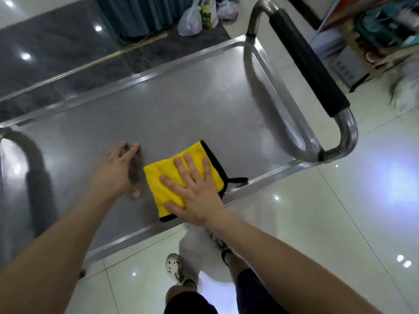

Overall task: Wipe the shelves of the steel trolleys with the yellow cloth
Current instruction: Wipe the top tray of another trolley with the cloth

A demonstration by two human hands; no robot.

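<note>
The steel trolley's top shelf (158, 114) fills the middle of the head view. A folded yellow cloth (158, 180) with a black edge lies near the shelf's front rim, toward the right end. My right hand (192, 189) presses flat on the cloth, fingers straight and spread. To the left of the cloth, my left hand (120, 171) rests with straight fingers on the bare steel, holding nothing.
A steel push handle with a black grip (308, 62) arches over the trolley's right end; another handle (27, 155) rises at the left end. Plastic bags (199, 17) sit on the floor beyond the trolley, cluttered goods (374, 41) at the right. My feet (179, 268) stand on white tiles.
</note>
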